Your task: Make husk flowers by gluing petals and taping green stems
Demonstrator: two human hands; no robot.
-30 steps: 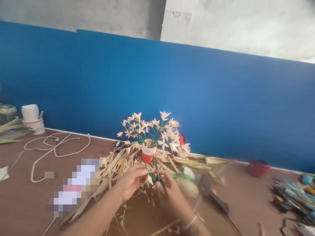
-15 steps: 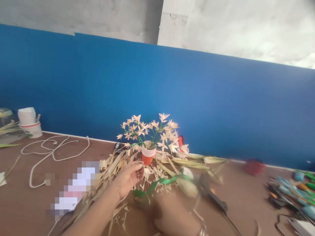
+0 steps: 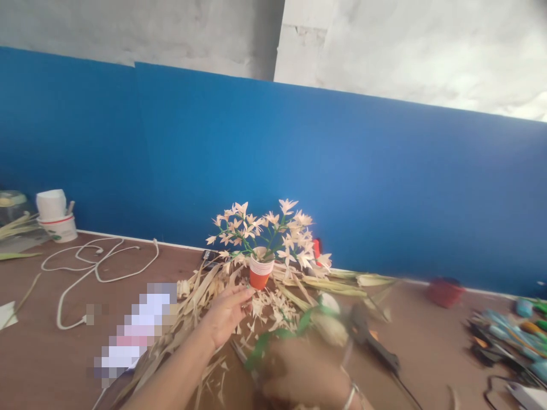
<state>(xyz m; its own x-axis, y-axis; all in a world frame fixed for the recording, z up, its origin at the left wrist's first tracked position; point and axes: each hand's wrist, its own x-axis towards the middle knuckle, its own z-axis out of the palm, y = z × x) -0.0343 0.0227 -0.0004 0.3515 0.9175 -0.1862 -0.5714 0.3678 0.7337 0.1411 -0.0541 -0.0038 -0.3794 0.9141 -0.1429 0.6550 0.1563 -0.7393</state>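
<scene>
My left hand [image 3: 226, 319] is at the middle of the table, thumb and fingers pressed together just below an orange and white paper cup [image 3: 260, 276]. Whatever its fingertips hold is too small to make out. Cream flowers [image 3: 248, 228] on green stems stand in the cup. Lower right, my right hand [image 3: 303, 370] is smeared by motion, its fingers unreadable. A twisted green strip [image 3: 265, 344] runs beside and behind it. A thin grey blade-like piece [image 3: 239, 353] lies left of this hand, partly hidden.
Dried husk strips [image 3: 200, 296] and pale scraps [image 3: 276, 307] surround the cup. A black glue gun [image 3: 376, 344] with a cord lies to the right, near a red container [image 3: 444, 292]. At left are a white cable [image 3: 96, 267] and stacked cups [image 3: 57, 222]. A blue partition [image 3: 256, 148] stands behind.
My right hand has shifted slightly down, and the green strip has swung and bent lower. The grey blade-like piece now shows. My left hand stays near the cup; the view has moved slightly.
</scene>
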